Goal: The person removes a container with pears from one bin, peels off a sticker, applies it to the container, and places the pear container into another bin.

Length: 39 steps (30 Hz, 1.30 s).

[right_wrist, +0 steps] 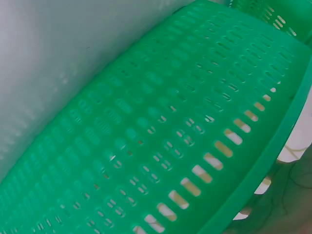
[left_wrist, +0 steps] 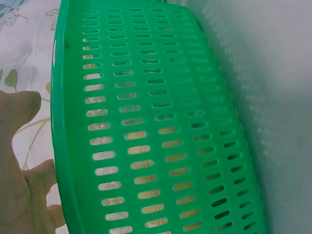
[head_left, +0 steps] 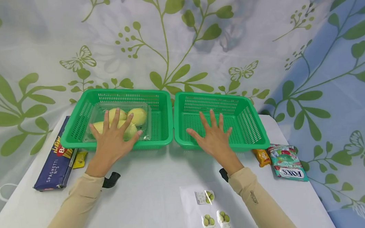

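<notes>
My left hand (head_left: pixel 111 140) is spread flat over the front of the left green basket (head_left: pixel 153 144), fingers straight and apart. Inside that basket lies a clear plastic tray (head_left: pixel 148 129) with several pale yellow fruits (head_left: pixel 137 117), partly hidden by the hand. Over the front rim of the right green basket (head_left: pixel 249 146), my right hand (head_left: pixel 215 140) is likewise spread, holding nothing. Only slotted floor shows in this basket. In the left wrist view, the left hand (left_wrist: pixel 22 146) is beyond the slotted wall (left_wrist: pixel 117 117); in the right wrist view, the right hand (right_wrist: pixel 287 200) is beyond its basket's wall (right_wrist: pixel 146 126).
A blue spaghetti box (head_left: pixel 53 167) and a small yellow packet (head_left: pixel 80 160) lie left of the baskets. At right are an orange packet (head_left: pixel 262 157) and a FOX'S bag (head_left: pixel 287 162). A sheet with fruit stickers (head_left: pixel 190 210) lies in front. Patterned cloth (head_left: pixel 105 63) hangs behind.
</notes>
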Tool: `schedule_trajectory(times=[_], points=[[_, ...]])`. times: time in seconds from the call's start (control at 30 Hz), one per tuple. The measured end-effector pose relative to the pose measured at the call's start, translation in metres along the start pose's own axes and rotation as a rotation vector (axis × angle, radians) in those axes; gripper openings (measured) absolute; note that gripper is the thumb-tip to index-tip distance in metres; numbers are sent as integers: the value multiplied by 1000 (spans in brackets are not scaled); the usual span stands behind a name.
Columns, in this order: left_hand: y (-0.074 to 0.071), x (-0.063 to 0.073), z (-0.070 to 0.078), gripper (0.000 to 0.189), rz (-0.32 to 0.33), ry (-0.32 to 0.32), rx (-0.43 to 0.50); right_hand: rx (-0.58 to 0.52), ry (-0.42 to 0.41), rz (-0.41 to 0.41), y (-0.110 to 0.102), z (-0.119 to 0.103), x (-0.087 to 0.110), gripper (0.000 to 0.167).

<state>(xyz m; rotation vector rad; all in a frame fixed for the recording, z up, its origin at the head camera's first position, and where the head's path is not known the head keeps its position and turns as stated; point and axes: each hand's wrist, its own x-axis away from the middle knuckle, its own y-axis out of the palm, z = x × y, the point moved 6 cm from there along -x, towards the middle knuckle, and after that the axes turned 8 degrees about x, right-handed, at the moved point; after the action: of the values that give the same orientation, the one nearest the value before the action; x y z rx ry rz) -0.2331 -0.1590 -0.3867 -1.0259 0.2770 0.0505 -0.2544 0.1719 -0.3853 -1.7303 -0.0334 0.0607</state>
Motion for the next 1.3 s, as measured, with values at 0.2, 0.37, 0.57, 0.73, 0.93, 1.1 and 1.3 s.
schedule_trajectory(times=[0.2, 0.37, 0.57, 0.73, 0.93, 1.1, 1.3], points=[[-11, -3, -7, 69, -1, -32, 24, -160, -47, -21, -7, -20, -1, 84], [-24, -5, -15, 56, 91, -32, 133, -281, -178, 51, -15, -47, -6, 63], [-36, -8, -33, 42, 232, -26, 211, -441, -259, 164, -18, -76, -12, 36], [-43, -8, -52, 40, 267, -60, 244, -600, -204, 158, -16, -93, -17, 21], [-51, -11, -65, 40, 275, -106, 218, -616, -174, 168, -17, -114, -25, 16], [-53, -16, -77, 43, 234, -183, 262, -657, -156, 122, -13, -133, -33, 16], [-50, -21, -91, 54, 62, -312, 274, -742, -95, 105, -3, -147, -42, 16]])
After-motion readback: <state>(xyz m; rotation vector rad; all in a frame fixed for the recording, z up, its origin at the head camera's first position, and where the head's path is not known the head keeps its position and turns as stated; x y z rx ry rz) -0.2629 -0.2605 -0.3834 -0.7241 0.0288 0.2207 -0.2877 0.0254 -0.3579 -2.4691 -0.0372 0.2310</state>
